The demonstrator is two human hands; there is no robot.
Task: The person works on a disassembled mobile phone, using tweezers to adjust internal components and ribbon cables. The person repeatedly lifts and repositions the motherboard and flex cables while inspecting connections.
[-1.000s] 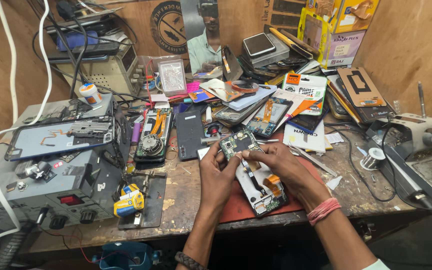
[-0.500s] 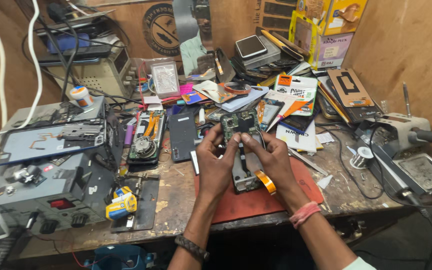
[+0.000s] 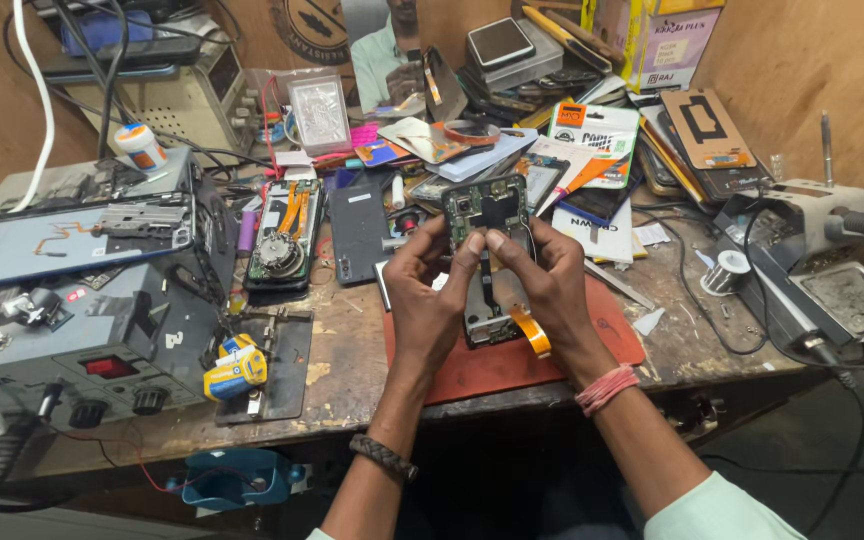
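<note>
My left hand [image 3: 426, 300] and my right hand [image 3: 552, 285] both grip an opened phone frame [image 3: 488, 215] held upright above the red work mat [image 3: 512, 365]. Its green circuit board with a camera lens faces me at the top. Both thumbs press on the board near the middle. An orange flex cable [image 3: 532, 330] hangs from the lower part of the frame, just over the mat. A braided band sits on my left wrist and a pink thread band on my right wrist.
A grey power supply unit [image 3: 72, 330] carrying a blue phone back stands at the left. Another opened phone [image 3: 284, 235], a dark phone panel [image 3: 357, 230] and a yellow-blue tube [image 3: 234, 368] lie nearby. Boxes and parts crowd the back; a soldering station [image 3: 822, 270] stands right.
Both hands have lifted the phone frame off the mat and tilted it upright toward me. The view has moved closer to the bench.
</note>
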